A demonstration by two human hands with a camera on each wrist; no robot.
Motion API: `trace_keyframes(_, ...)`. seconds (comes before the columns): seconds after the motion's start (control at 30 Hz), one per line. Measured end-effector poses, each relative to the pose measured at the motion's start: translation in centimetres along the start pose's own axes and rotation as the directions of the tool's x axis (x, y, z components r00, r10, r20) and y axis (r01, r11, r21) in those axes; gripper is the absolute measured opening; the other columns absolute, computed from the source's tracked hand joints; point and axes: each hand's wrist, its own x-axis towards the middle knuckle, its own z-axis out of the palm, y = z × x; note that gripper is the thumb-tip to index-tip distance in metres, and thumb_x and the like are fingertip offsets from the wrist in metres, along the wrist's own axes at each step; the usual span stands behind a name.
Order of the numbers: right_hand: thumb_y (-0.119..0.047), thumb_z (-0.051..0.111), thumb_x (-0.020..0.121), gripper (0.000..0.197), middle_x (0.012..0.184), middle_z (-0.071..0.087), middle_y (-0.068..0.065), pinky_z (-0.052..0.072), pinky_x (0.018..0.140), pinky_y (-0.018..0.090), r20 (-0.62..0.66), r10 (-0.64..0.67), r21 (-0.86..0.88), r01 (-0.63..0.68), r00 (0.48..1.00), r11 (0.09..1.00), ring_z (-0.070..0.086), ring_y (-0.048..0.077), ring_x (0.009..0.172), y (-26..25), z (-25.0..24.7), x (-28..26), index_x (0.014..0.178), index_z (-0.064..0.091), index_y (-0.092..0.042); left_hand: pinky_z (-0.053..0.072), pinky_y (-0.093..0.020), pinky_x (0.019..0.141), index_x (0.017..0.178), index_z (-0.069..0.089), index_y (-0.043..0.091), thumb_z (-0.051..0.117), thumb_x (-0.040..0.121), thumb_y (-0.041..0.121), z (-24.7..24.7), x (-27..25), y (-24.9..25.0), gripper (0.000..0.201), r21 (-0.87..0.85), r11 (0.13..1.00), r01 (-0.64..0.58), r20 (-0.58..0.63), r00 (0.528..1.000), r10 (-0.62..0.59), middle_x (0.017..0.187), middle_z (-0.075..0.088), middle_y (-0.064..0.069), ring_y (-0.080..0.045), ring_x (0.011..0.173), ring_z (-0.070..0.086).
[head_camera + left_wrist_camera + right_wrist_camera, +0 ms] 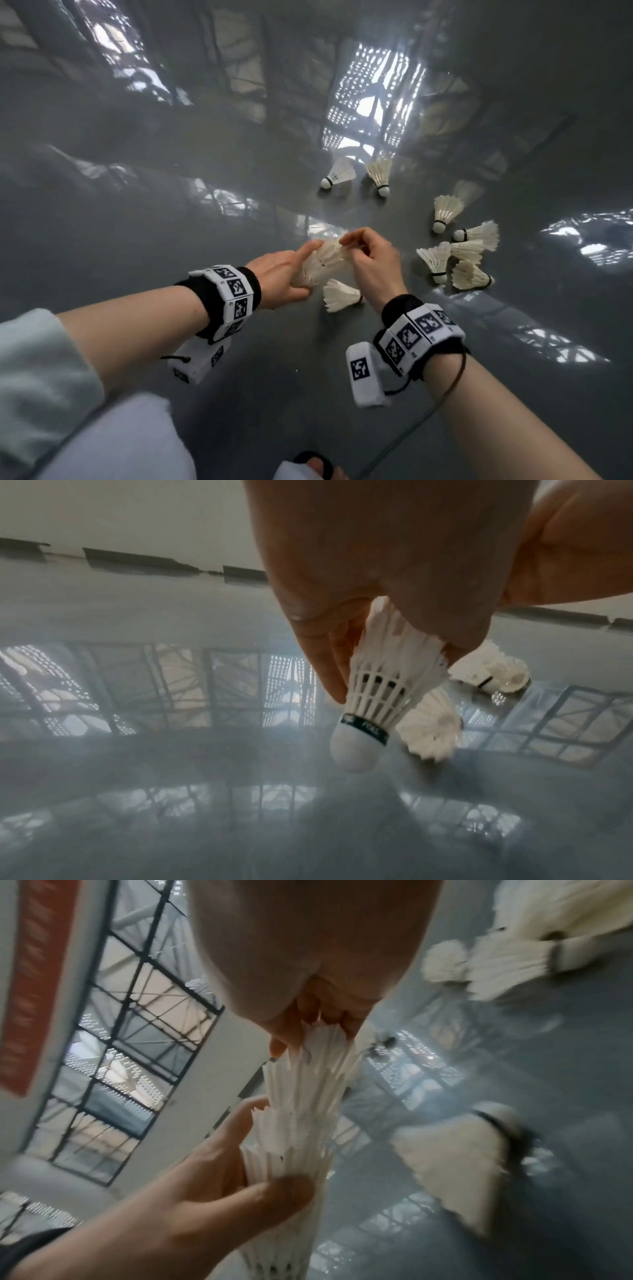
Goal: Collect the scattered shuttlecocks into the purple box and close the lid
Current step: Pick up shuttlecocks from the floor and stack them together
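Note:
A nested stack of white shuttlecocks [325,260] hangs between both hands above the glossy grey floor [137,222]. My left hand [284,274] grips the stack's lower part, thumb and fingers around the feathers [383,685]. My right hand [370,260] pinches the feather tips at the stack's top end [322,1047]. One loose shuttlecock [340,295] lies just below the hands. Several more lie scattered to the right [455,253], and two lie farther off [337,173]. No purple box is in view.
The floor mirrors windows and ceiling trusses. A cable [428,411] runs from the right wrist band toward the bottom edge. A slippered foot [315,464] and pale trouser knees show at the bottom. A wall with dark base strips [137,561] shows in the left wrist view.

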Motion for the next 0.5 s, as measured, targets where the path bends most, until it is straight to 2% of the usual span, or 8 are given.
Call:
trace_keyframes(0.03, -0.002, 0.053, 0.085, 0.025, 0.082, 0.066, -0.007, 0.042, 0.067, 0.012, 0.041, -0.021, -0.009, 0.022, 0.999, 1.0, 0.057, 0.002, 0.075, -1.6, 0.2, 1.2, 0.081, 0.065, -0.023, 0.039, -0.015, 0.048, 0.15, 0.001, 0.038, 0.064, 0.085, 0.035, -1.5, -0.5, 0.0, 0.091, -0.032, 0.999, 0.022, -0.034, 0.999, -0.023, 0.096, 0.06, -0.005, -0.007, 0.054, 0.049)
trace_keyframes(0.07, -0.004, 0.053, 0.085, 0.023, 0.082, 0.066, -0.007, 0.043, 0.068, 0.012, 0.072, -0.046, -0.019, 0.047, 0.996, 0.999, 0.058, 0.004, 0.076, -3.3, 0.4, 2.4, 0.082, 0.066, -0.023, 0.04, -0.015, 0.049, 0.15, -0.006, 0.04, 0.065, 0.085, 0.035, -3.1, -0.9, 0.1, 0.096, -0.052, 0.998, 0.035, -0.074, 0.997, -0.039, 0.093, 0.06, -0.005, -0.01, 0.055, 0.051)
trace_keyframes(0.13, -0.004, 0.053, 0.084, 0.025, 0.083, 0.067, -0.006, 0.049, 0.075, 0.021, 0.109, -0.073, 0.001, 0.073, 0.991, 0.997, 0.061, 0.01, 0.081, -6.7, 0.7, 4.9, 0.079, 0.066, -0.024, 0.047, -0.024, 0.063, 0.148, -0.012, 0.042, 0.067, 0.082, 0.036, -6.1, -1.3, 0.3, 0.103, -0.068, 0.995, 0.07, -0.161, 0.984, -0.08, 0.093, 0.062, -0.008, -0.021, 0.068, 0.058)
trace_keyframes(0.2, -0.003, 0.052, 0.082, 0.029, 0.082, 0.067, -0.004, 0.053, 0.08, 0.031, 0.151, -0.067, -0.004, 0.069, 0.986, 0.998, 0.064, 0.017, 0.087, -9.7, 0.9, 7.3, 0.071, 0.064, -0.026, 0.047, -0.027, 0.071, 0.149, -0.01, 0.04, 0.069, 0.081, 0.037, -8.9, -1.6, 0.5, 0.105, -0.089, 0.991, 0.101, -0.226, 0.967, -0.119, 0.091, 0.062, -0.008, -0.027, 0.077, 0.061)
trace_keyframes(0.3, -0.003, 0.052, 0.076, 0.029, 0.072, 0.066, -0.005, 0.056, 0.076, 0.035, 0.257, -0.043, -0.079, 0.065, 0.966, 0.995, 0.065, 0.021, 0.08, -13.7, 0.5, 9.9, 0.062, 0.065, -0.026, 0.053, -0.033, 0.067, 0.151, -0.006, 0.037, 0.068, 0.083, 0.037, -11.7, -2.1, 0.7, 0.101, -0.111, 0.988, 0.107, -0.261, 0.956, -0.133, 0.08, 0.058, -0.001, -0.024, 0.07, 0.061)
trace_keyframes(0.33, -0.002, 0.052, 0.076, 0.03, 0.068, 0.064, -0.004, 0.055, 0.076, 0.035, 0.315, -0.043, -0.113, 0.083, 0.948, 0.99, 0.064, 0.02, 0.075, -15.2, 0.4, 10.4, 0.061, 0.065, -0.025, 0.056, -0.036, 0.063, 0.151, -0.006, 0.037, 0.068, 0.083, 0.037, -12.3, -2.6, 0.7, 0.099, -0.13, 0.987, 0.099, -0.264, 0.956, -0.13, 0.077, 0.056, 0.001, -0.022, 0.067, 0.062)
trace_keyframes(0.4, 0.001, 0.053, 0.077, 0.031, 0.065, 0.061, -0.005, 0.051, 0.072, 0.03, 0.406, -0.029, -0.196, 0.118, 0.913, 0.974, 0.059, 0.013, 0.067, -17.5, 0.3, 11.0, 0.061, 0.064, -0.024, 0.053, -0.032, 0.058, 0.151, -0.006, 0.035, 0.067, 0.085, 0.036, -13.0, -3.3, 0.8, 0.098, -0.14, 0.986, 0.094, -0.272, 0.954, -0.129, 0.075, 0.054, 0.002, -0.018, 0.064, 0.06)
trace_keyframes(0.5, -0.002, 0.053, 0.08, 0.026, 0.068, 0.06, -0.005, 0.046, 0.071, 0.024, 0.455, -0.058, -0.27, 0.2, 0.889, 0.942, 0.057, 0.012, 0.069, -19.3, 0.8, 11.0, 0.07, 0.066, -0.022, 0.051, -0.03, 0.064, 0.151, -0.015, 0.033, 0.068, 0.085, 0.033, -13.2, -4.0, 0.9, 0.106, -0.151, 0.984, 0.093, -0.271, 0.954, -0.132, 0.084, 0.06, -0.003, -0.02, 0.071, 0.06)
